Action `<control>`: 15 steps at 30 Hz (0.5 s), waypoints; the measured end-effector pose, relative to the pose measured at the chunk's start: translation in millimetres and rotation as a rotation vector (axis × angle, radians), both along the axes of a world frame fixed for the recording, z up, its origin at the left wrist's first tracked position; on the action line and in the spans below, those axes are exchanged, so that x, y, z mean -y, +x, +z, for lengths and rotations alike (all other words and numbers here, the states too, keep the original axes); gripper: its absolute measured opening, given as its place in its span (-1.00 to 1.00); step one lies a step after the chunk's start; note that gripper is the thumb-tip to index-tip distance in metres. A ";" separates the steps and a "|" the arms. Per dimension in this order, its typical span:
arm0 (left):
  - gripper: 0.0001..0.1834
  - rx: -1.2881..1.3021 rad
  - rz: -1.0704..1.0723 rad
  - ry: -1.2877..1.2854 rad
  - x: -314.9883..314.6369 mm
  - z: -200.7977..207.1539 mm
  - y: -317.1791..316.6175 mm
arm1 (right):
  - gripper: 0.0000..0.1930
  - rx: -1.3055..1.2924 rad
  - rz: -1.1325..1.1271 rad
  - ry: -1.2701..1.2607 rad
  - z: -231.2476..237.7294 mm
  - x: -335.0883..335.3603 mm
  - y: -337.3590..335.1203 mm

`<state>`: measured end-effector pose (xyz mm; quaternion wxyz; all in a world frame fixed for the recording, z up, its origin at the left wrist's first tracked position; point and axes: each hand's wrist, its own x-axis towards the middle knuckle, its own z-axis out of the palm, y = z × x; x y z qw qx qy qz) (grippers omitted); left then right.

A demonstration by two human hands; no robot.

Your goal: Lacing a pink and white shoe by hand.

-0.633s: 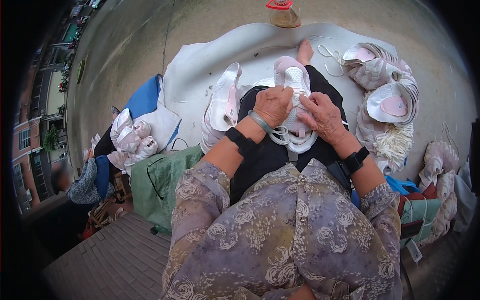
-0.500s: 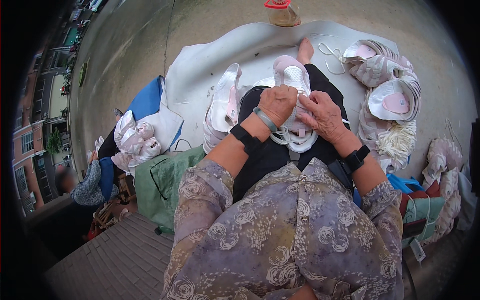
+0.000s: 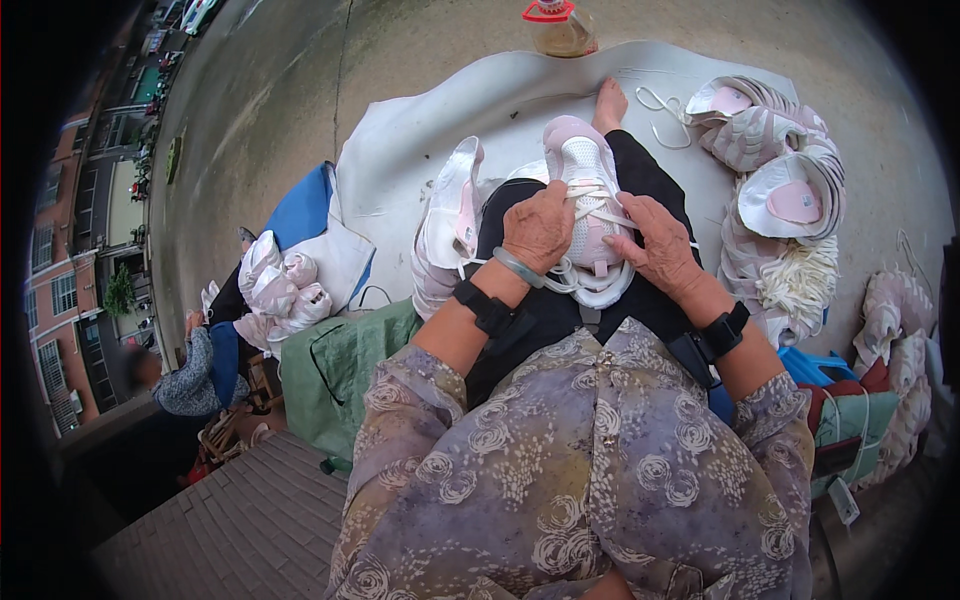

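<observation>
A pink-and-white shoe upper (image 3: 582, 140) lies across my lap with its toe pointing away from me. White shoelace (image 3: 596, 204) crosses over its tongue, and more lace loops near the heel. My left hand (image 3: 538, 230) is closed at the left eyelet edge, its fingertips pinching the lace; the palm side is hidden. On the opposite side, my right hand (image 3: 655, 245) grips the upper's edge, thumb toward the tongue and fingers along the eyelets.
Nested shoe uppers (image 3: 455, 220) stand left of my leg, and more stacks (image 3: 790, 200) with a bundle of white laces (image 3: 795, 285) lie right. A white sheet (image 3: 400, 150) spreads underneath. Beyond it stands a red-topped plastic bottle (image 3: 565, 35). A green bag (image 3: 345, 370) and another person (image 3: 195, 375) are at left.
My left hand has moved left and slightly down from the middle of the shoe upper. My right hand has opened away from the tongue, so the crossed laces now show.
</observation>
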<state>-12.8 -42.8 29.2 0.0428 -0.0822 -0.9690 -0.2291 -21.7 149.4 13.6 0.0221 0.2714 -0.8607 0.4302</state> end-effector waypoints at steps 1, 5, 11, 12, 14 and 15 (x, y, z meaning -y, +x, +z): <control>-0.78 -0.001 0.002 0.001 1.2 1.6 5.2 | -0.67 0.108 0.002 -0.001 2.0 -2.1 2.7; -0.67 0.205 0.060 0.098 0.4 16.0 19.1 | -0.82 0.162 -0.028 0.074 2.4 -11.8 1.5; -0.81 0.227 0.011 0.141 17.4 9.4 19.4 | -0.92 0.061 -0.110 0.098 3.8 -24.9 -11.5; -0.81 0.214 0.011 0.148 20.7 9.3 18.8 | -0.92 0.033 -0.133 0.125 2.1 -33.5 -11.1; -0.91 0.173 -0.049 0.098 26.7 9.7 17.5 | -0.92 0.006 -0.153 0.157 2.6 -38.8 -9.4; -0.91 0.173 -0.046 0.102 28.6 10.1 16.0 | -0.92 -0.002 -0.161 0.155 4.2 -39.5 -8.5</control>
